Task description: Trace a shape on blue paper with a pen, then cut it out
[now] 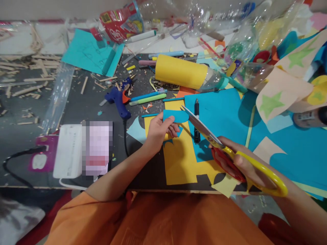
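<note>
Between thumb and fingers, my left hand pinches a small piece of blue paper with a rounded right end. My right hand grips yellow-and-red-handled scissors, their blades slanting up and left. The blade tips come right beside the blue piece; whether they touch it I cannot tell. Below the hands lie a yellow sheet with cut edges and a large blue sheet. On the blue sheet rests a black pen, partly behind the blades.
A blue glue gun lies left of my left hand, its cable running down. Farther back is a plastic bottle wrapped in yellow paper. A white adapter sits at left, wood sticks beyond. Star-marked paper pieces crowd the right.
</note>
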### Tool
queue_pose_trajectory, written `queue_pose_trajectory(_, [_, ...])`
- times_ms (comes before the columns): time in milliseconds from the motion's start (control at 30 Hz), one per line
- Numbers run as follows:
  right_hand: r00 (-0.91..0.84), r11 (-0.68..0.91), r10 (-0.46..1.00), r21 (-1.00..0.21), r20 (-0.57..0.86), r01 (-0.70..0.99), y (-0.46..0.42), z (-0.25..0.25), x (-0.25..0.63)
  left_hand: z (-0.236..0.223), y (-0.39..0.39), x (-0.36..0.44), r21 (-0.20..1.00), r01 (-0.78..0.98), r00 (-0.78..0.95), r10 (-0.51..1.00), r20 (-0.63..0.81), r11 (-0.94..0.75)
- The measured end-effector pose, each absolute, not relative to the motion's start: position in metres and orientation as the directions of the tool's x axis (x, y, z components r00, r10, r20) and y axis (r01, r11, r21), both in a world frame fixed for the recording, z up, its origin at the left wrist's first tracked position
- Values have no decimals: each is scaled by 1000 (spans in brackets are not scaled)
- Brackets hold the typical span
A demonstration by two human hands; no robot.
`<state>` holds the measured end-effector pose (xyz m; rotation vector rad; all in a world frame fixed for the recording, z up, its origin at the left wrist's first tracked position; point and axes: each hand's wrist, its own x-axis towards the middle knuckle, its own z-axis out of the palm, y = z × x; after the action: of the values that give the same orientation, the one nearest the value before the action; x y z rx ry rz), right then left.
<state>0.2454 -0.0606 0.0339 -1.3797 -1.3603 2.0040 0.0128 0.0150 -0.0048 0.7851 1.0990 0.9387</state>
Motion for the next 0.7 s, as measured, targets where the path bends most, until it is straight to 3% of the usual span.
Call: queue_pose_trajectory(700, [-459, -477, 718, -850, -524, 223, -65, 29, 248, -7, 16, 13, 886, -236, 155, 915, -372, 400])
